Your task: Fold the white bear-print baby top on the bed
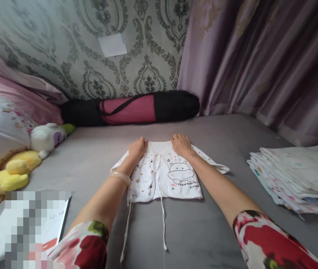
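A small white baby shirt (159, 186) lies spread flat on the grey bed sheet, its front facing up. It has a hippo face and lettering on one side, small printed figures on the other, and two tie strings trailing toward me. My left hand (138, 147) is at the left shoulder, its fingers curled on the cloth by the neckline. On the opposite shoulder, my right hand (180, 145) has its fingers bent over the fabric in the same way. Both sleeves stick out to the sides, partly covered by my forearms.
To the right sits a stack of folded baby clothes (296, 175). A black and red long bag (131, 108) lies along the wall. At left are a white plush toy (47, 137), a yellow plush toy (10, 173) and a partly blurred device with a screen (54, 220).
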A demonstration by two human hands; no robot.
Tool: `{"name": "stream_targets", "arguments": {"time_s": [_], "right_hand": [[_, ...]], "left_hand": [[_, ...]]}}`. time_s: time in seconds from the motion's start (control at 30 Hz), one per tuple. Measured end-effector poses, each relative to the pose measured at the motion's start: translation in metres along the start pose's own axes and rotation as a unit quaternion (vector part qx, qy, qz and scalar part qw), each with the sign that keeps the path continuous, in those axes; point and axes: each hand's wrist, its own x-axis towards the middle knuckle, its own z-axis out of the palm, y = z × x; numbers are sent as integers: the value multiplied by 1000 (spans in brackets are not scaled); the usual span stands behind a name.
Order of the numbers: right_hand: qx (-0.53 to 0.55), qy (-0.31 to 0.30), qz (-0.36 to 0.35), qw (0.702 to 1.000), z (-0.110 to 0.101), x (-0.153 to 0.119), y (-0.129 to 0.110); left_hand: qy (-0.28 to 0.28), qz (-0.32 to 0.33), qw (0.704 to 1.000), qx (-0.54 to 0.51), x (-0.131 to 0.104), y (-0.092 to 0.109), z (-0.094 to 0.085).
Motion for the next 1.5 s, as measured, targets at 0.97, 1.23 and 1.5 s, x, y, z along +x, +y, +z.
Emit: {"name": "stream_targets", "arguments": {"time_s": [0.97,1.23,1.5], "right_hand": [[133,-139,146,970,-83,-125,122],[-16,-59,112,992,-101,-134,134],[52,-56,267,961,-79,-126,149]], "left_hand": [[-1,152,980,-130,-71,132,20],[8,141,981,-133,-77,133,24],[33,157,977,-137,-75,129,26]]}}
